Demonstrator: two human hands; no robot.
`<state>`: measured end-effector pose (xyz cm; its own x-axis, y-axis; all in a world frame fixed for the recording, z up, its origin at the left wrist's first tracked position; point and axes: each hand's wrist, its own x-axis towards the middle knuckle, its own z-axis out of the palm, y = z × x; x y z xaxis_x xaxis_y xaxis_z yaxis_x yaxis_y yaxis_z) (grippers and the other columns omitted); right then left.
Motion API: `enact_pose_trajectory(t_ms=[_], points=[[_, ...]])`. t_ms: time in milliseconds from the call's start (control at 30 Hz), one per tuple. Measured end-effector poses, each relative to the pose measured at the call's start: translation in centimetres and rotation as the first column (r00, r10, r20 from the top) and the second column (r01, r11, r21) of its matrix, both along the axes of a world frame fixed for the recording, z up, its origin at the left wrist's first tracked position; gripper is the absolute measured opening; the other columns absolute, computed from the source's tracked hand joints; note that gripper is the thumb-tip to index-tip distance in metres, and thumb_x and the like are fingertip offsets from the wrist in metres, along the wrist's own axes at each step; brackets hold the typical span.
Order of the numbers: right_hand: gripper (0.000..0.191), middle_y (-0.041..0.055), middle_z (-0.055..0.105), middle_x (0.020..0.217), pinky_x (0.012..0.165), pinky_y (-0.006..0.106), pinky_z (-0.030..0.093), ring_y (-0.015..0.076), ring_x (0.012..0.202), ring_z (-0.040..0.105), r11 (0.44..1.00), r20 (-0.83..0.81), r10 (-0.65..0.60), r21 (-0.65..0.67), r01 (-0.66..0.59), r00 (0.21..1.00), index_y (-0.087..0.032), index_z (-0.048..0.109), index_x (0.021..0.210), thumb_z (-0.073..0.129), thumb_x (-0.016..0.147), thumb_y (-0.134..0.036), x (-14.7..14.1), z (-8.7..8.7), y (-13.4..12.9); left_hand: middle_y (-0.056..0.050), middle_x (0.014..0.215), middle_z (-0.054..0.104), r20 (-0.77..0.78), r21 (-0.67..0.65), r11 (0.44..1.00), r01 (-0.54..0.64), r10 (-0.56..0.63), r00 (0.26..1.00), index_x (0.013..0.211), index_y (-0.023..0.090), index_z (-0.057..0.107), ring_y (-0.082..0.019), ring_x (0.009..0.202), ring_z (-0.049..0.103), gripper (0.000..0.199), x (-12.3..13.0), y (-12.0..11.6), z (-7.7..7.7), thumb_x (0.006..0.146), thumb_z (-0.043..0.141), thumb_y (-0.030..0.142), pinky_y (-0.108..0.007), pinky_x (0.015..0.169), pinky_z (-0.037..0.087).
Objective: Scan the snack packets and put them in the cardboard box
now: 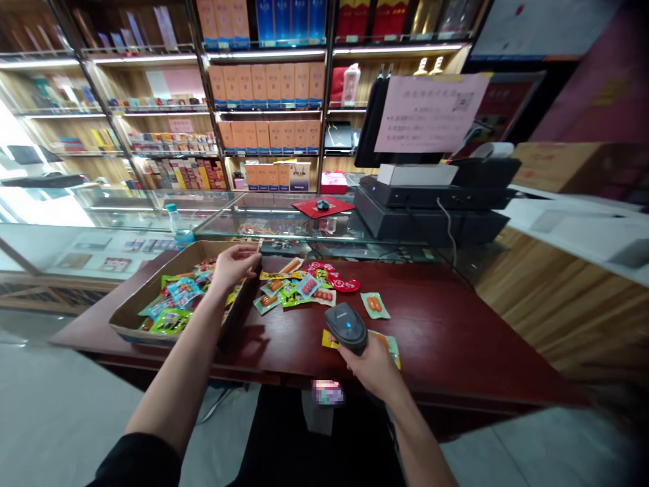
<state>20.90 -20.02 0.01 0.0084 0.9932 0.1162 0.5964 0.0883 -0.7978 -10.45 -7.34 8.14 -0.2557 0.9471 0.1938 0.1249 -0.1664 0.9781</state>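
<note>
My left hand (234, 268) is over the right rim of a cardboard box (126, 323) full of small colourful snack packets (183, 292). Its fingers bend together near the box edge, and what they hold, if anything, cannot be made out. A dark barcode scanner (347, 326) with a blue light is in my right hand (376, 365), above the table's front part. Under the scanner and hand lie a few packets (393, 346), partly hidden. Loose packets (307, 287) and a red curved wrapper (345, 284) form a pile at the table's middle. One packet (375, 305) lies apart, right of the pile.
Behind the dark red table (456, 338) runs a glass counter (223, 213) with a water bottle (179, 226), a mouse (323, 205) on a red mat, and a monitor (370, 125) over black equipment. Shelves of boxed goods line the wall. A phone-like object (328, 392) shows near the lap.
</note>
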Motion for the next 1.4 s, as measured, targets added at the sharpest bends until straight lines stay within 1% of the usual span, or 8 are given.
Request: enact_pose_trajectory(t_ms=[333,467,600,867,1000,1133,1233,1400], points=[[0.023,0.0069,0.073,0.063,0.054,0.029,0.051,0.0265,0.067,0.073,0.980,-0.010,-0.195,0.024,0.195,0.981,-0.018,0.071,0.088,0.064,0.076,-0.037,5.1,-0.2,-1.2,-0.008,0.085,0.074,-0.212,-0.104,0.931,0.350,-0.365,0.907,0.089,0.016,0.073,-0.018,0.067,0.068,0.029,15.5,1.3,-7.9,0.069,0.079,0.036,-0.028,0.060,0.055],[0.024,0.0079,0.075,0.069,0.059,0.029,0.053,0.0279,0.076,0.075,0.969,-0.027,-0.241,0.056,0.242,0.970,-0.017,0.072,0.092,0.063,0.078,-0.036,6.9,-0.5,-1.6,-0.007,0.100,0.075,-0.484,-0.050,0.878,0.476,-0.438,0.758,0.099,0.018,0.073,-0.022,0.092,0.070,0.026,20.5,1.9,-10.0,0.075,0.074,0.030,-0.034,0.086,0.054],[0.026,0.0081,0.076,0.073,0.061,0.029,0.054,0.0277,0.079,0.075,0.955,-0.033,-0.288,0.067,0.290,0.957,-0.017,0.072,0.096,0.063,0.078,-0.034,7.9,-0.7,-2.2,-0.012,0.120,0.070,-0.702,-0.017,0.806,0.591,-0.430,0.567,0.122,0.017,0.067,-0.026,0.115,0.062,0.052,24.2,2.6,-11.0,0.073,0.078,0.033,-0.039,0.103,0.046],[0.024,0.0082,0.076,0.074,0.061,0.029,0.053,0.0277,0.081,0.075,0.942,-0.020,-0.329,0.065,0.330,0.944,-0.018,0.072,0.094,0.063,0.078,-0.033,8.9,-0.9,-3.0,-0.017,0.124,0.065,-0.852,-0.128,0.746,0.653,-0.420,0.313,0.120,0.013,0.067,-0.029,0.116,0.060,0.055,27.6,3.0,-11.4,0.069,0.079,0.029,-0.038,0.103,0.044],[0.025,0.0083,0.076,0.074,0.062,0.029,0.053,0.0275,0.081,0.075,0.943,-0.026,-0.324,0.063,0.325,0.946,-0.018,0.072,0.095,0.063,0.078,-0.033,8.7,-0.7,-3.0,-0.012,0.101,0.069,-0.882,-0.154,0.762,0.629,-0.393,0.261,0.105,0.015,0.070,-0.024,0.093,0.066,0.037,27.0,3.0,-10.9,0.073,0.075,0.031,-0.033,0.087,0.051],[0.027,0.0084,0.075,0.072,0.061,0.029,0.053,0.0271,0.078,0.074,0.953,-0.045,-0.296,0.057,0.298,0.954,-0.017,0.073,0.097,0.062,0.078,-0.033,7.9,-0.5,-2.9,-0.013,0.100,0.071,-0.899,-0.205,0.664,0.719,-0.418,0.131,0.099,0.015,0.072,-0.025,0.090,0.067,0.029,24.9,3.1,-10.0,0.071,0.069,0.019,-0.032,0.082,0.051],[0.027,0.0076,0.075,0.071,0.059,0.029,0.053,0.0262,0.073,0.074,0.964,-0.056,-0.256,0.060,0.259,0.965,-0.017,0.073,0.097,0.062,0.079,-0.035,7.2,-0.6,-2.8,-0.009,0.095,0.073,-0.845,-0.168,0.644,0.746,-0.484,0.227,0.098,0.016,0.073,-0.022,0.085,0.068,0.031,22.4,3.4,-9.6,0.070,0.062,0.010,-0.030,0.079,0.051],[0.026,0.0063,0.074,0.068,0.057,0.028,0.052,0.0239,0.065,0.072,0.979,-0.061,-0.188,0.063,0.192,0.980,-0.018,0.072,0.095,0.063,0.079,-0.037,5.7,-0.6,-2.3,-0.002,0.070,0.070,-0.379,-0.181,0.837,0.517,-0.544,0.749,0.088,0.014,0.073,-0.016,0.064,0.065,0.015,17.5,3.4,-10.0,0.076,0.068,0.021,-0.028,0.067,0.054]])
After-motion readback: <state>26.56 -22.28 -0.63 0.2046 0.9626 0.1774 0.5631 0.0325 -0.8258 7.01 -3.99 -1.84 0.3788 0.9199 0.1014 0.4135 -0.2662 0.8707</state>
